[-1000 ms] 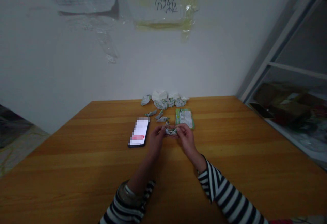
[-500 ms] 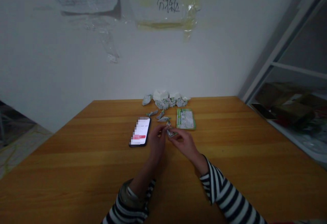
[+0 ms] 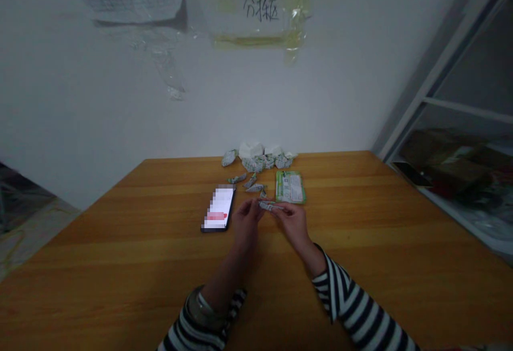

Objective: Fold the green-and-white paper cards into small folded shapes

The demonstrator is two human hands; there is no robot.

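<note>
Both my hands are raised a little above the wooden table, and a narrow strip of folded green-and-white printed paper (image 3: 271,207) lies lengthwise between them. My left hand (image 3: 246,221) pinches its left end, and my right hand (image 3: 294,224) pinches its right end. Several smaller folded pieces (image 3: 250,182) lie just beyond my fingers. Farther back sits a heap of crumpled printed paper (image 3: 256,164) with white pieces (image 3: 250,150). A green-edged printed packet (image 3: 290,187) lies flat beyond my right hand.
A smartphone (image 3: 218,208) with a pixelated screen lies left of my left hand on the wooden table (image 3: 120,249). The table's far edge meets a white wall bearing taped papers (image 3: 256,12). A metal-framed shelf (image 3: 444,164) holding dark items stands at right.
The paper strip has gone from a short bunched shape to a longer one lying across my fingers. My right hand has shifted slightly right, and the fingers of both hands now hold its ends.
</note>
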